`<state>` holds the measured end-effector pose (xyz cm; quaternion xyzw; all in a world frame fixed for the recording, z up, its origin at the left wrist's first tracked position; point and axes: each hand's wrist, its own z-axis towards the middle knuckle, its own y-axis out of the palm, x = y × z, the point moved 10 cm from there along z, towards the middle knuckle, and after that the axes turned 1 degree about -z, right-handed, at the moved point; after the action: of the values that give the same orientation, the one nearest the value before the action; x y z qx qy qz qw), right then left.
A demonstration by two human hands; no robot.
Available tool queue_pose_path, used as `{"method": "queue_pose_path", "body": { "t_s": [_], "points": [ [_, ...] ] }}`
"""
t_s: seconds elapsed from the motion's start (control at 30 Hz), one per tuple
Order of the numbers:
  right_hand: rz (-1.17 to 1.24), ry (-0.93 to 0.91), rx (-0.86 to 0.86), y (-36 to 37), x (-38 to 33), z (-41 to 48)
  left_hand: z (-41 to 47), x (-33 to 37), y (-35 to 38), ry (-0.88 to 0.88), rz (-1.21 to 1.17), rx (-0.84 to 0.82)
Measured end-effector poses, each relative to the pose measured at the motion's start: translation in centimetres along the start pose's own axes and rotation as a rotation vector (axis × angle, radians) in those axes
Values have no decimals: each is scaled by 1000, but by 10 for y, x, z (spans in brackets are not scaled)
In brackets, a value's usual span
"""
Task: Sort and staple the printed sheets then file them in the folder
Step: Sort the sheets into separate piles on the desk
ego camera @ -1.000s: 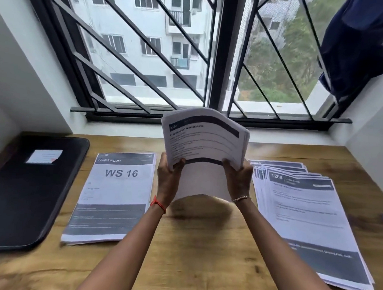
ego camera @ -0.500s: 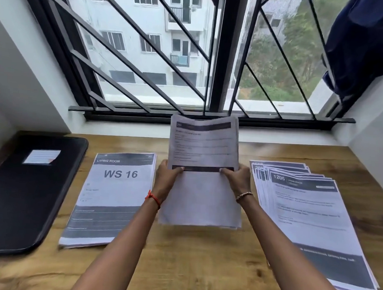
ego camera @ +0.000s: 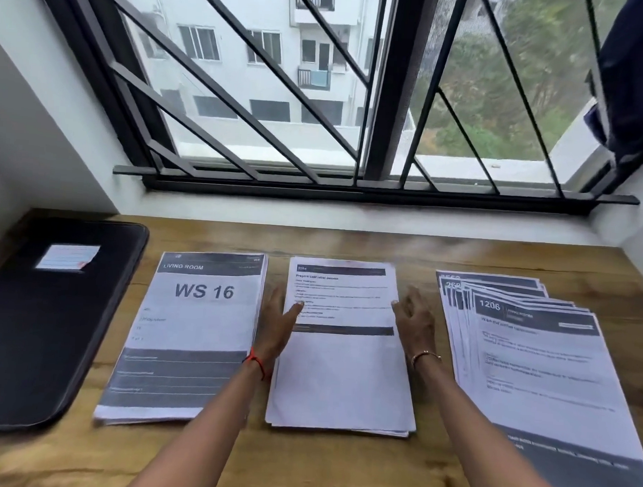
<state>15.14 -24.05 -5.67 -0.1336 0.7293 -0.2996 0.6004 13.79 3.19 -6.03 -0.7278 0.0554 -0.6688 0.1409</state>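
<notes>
Three lots of printed sheets lie on the wooden table. The middle stack lies flat between my hands. My left hand rests at its left edge, fingers straight, thumb on the top sheet. At the right edge my right hand is spread open, fingertips touching the paper. A stack headed "WS 16" lies to the left. Several fanned sheets marked "1206" lie to the right. The black folder lies shut at the far left, with a white label on it.
The wooden table ends at a white sill and a barred window behind the papers. Walls stand close on both sides. A dark blue cloth hangs at the upper right.
The middle stack was held upright off the table by both hands; now it lies flat on the table. Both hands have let go of it and opened along its sides.
</notes>
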Motion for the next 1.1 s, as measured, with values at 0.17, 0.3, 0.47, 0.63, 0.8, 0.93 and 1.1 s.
{"method": "queue_pose_path", "body": {
  "t_s": [0.17, 0.3, 0.47, 0.63, 0.8, 0.93, 1.1],
  "points": [
    [139, 38, 12, 13, -1, -7, -4, -22, 7, -79, -11, 56],
    [256, 101, 82, -3, 1, 5, 2, -15, 3, -20, 26, 57],
    [279, 63, 28, 2, -9, 27, 24, -12, 3, -17, 13, -8],
    [266, 35, 101, 2, -14, 37, 35, -10, 2, -41, -37, -35],
    [180, -18, 82, 11, -15, 43, 39, -18, 1, -74, -80, -71],
    [230, 5, 65, 16, -10, 39, 36, -17, -1, -96, -88, -75],
    [317, 42, 35, 9, -5, 18, 21, -14, -1, -75, -173, -44]
  ]
}}
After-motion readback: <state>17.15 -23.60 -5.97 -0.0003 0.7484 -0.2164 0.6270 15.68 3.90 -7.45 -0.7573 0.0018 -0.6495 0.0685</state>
